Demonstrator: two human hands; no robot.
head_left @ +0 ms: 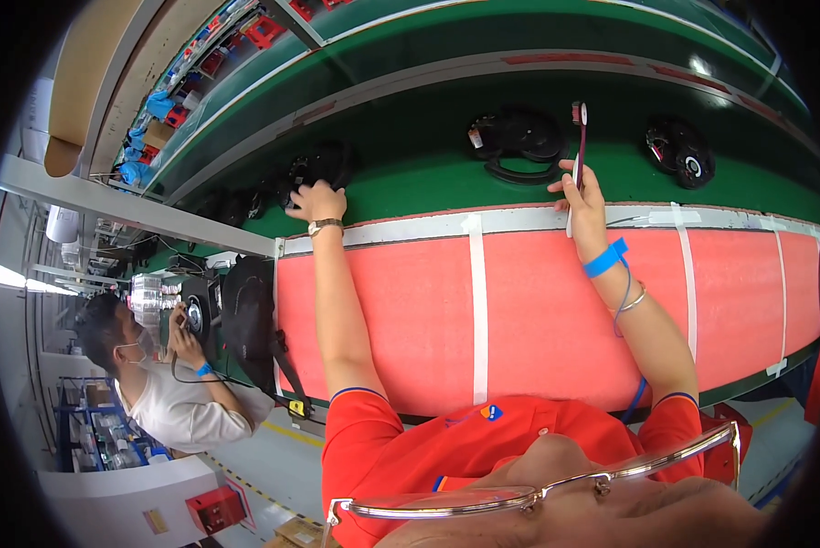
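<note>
My left hand [317, 200] reaches over the green belt, its fingers on the near side of a black rounded device [329, 163]. Its fingertips are partly lost against the dark casing, so I cannot tell whether it grips it. In my right hand [585, 196] is a toothbrush [581, 137] with a dark red handle, held upright, bristles at the top. Just left of the brush lies another black device [524, 137] with a curved loop at its near side. A third black device [680, 153], with a round silver-ringed part, sits further right. A blue wrist strap [605, 258] circles my right wrist.
A pink-covered work surface [401, 301] with white tape strips lies between me and the green belt [410, 187]. At the left, a masked co-worker [181, 393] handles a round black part beside a black bag [248, 306]. A metal frame post [154, 210] stands at the left.
</note>
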